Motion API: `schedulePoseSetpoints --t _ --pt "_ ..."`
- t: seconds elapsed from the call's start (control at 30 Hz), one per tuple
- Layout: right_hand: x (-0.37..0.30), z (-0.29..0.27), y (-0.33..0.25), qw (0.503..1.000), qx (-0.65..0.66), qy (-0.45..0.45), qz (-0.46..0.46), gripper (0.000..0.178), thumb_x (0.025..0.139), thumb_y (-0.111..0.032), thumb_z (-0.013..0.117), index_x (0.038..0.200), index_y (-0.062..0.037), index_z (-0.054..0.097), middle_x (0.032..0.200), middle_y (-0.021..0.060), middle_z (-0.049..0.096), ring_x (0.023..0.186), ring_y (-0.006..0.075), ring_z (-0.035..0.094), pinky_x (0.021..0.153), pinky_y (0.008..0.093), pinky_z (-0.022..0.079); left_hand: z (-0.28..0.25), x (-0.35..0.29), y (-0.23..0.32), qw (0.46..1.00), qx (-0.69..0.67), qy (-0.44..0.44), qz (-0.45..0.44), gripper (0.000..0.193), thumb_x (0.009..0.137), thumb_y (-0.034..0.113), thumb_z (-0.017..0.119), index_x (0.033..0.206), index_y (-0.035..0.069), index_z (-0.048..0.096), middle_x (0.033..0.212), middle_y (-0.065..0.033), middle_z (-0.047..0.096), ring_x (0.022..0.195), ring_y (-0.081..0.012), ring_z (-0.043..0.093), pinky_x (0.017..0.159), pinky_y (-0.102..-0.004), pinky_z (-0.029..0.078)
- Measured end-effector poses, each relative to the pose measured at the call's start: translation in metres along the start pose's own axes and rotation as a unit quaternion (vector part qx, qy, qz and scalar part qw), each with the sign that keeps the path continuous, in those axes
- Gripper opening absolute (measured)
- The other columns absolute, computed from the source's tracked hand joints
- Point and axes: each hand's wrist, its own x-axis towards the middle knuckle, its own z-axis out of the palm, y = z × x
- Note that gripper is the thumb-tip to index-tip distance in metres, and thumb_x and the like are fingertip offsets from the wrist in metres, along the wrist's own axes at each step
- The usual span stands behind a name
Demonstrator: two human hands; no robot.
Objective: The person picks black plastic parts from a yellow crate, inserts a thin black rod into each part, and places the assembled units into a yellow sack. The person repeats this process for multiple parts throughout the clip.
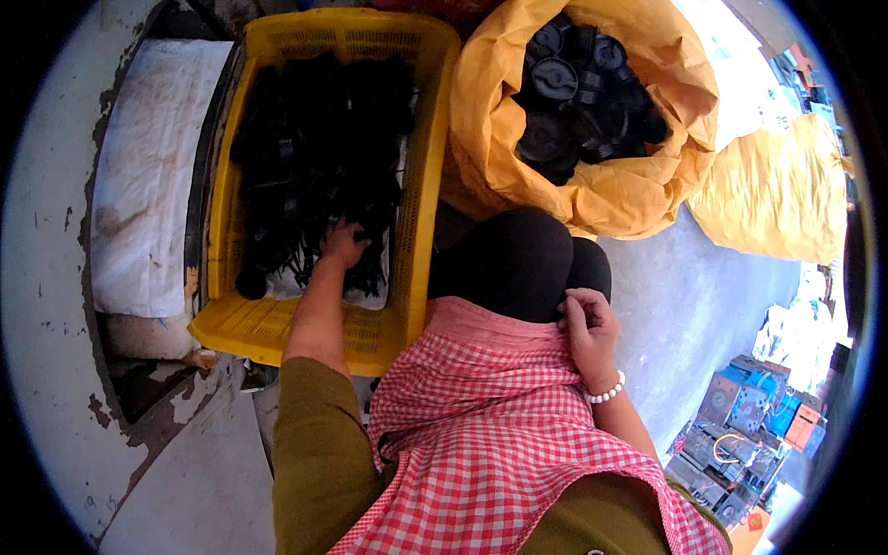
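Observation:
My left hand reaches down into a yellow plastic crate, among a heap of black plastic parts. Its fingertips sink in among thin dark pieces, so their grip is hidden. At my knee, my right hand is closed, thumb and fingers drawn together beside the black trouser leg. Whatever lies in those fingers, if anything, is too small to make out. A white bead bracelet circles that wrist. Over my lap spreads a red-and-white checked apron.
Right of the crate stands an open orange-yellow sack of round black plastic parts. Another yellow sack sits farther right. Blue and grey metal machine parts fill the lower right. A stained white cloth lies left of the crate.

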Motion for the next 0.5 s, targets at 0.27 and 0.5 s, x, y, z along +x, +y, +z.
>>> schedulePoseSetpoints --t 0.27,0.5 --pt "0.000 0.000 -0.004 1.000 -0.003 -0.019 -0.016 0.012 0.096 -0.006 0.055 0.106 -0.0019 0.060 0.084 0.0044 0.065 0.067 0.0080 0.059 0.061 0.0211 0.049 -0.031 -0.068 0.022 0.961 -0.152 0.193 0.130 0.038 0.084 0.027 0.069 0.110 0.000 0.063 0.121 -0.0184 0.059 0.111 -0.0373 0.056 0.094 -0.0407 0.045" --pt "0.014 0.014 -0.072 0.977 0.148 -0.151 -0.010 0.036 0.093 -0.006 0.058 0.127 -0.0033 0.048 0.112 0.0095 0.062 0.089 0.0151 0.064 0.072 0.0252 0.052 -0.146 -0.224 0.108 0.905 -0.228 0.292 0.209 0.028 0.081 0.014 0.071 0.105 0.000 0.063 0.105 -0.0151 0.062 0.099 -0.0311 0.061 0.086 -0.0358 0.048"
